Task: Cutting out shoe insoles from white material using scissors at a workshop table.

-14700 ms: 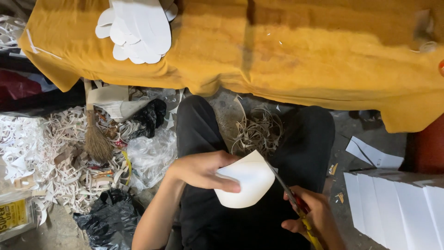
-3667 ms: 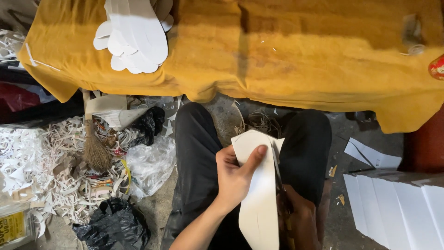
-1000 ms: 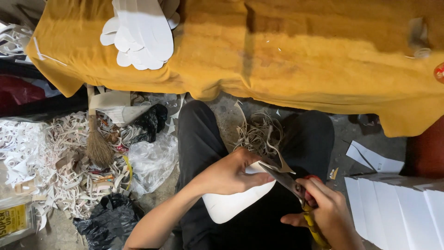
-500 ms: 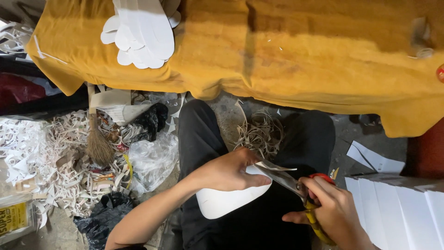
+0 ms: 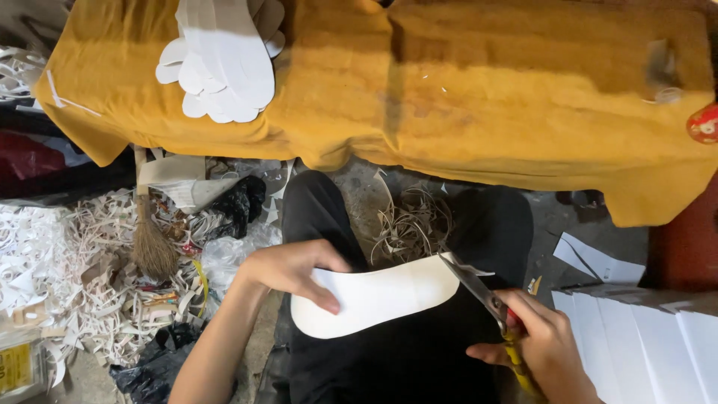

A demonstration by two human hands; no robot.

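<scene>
Cutting a white sole-shaped piece over the lap.

Left hand (image 5: 295,269), fingers pinched on the left end of the white insole-shaped cutout (image 5: 374,298), held flat above the black trousers (image 5: 396,359). Right hand (image 5: 542,352), fingers clenched round the scissors (image 5: 486,299), blades parted at the cutout's right tip. Far: yellow cloth-covered tabletop (image 5: 479,97) with a stack of white cut soles (image 5: 224,60). Left: paper trimmings (image 5: 67,284), small broom (image 5: 149,239). Right: white sheets (image 5: 643,340).
</scene>
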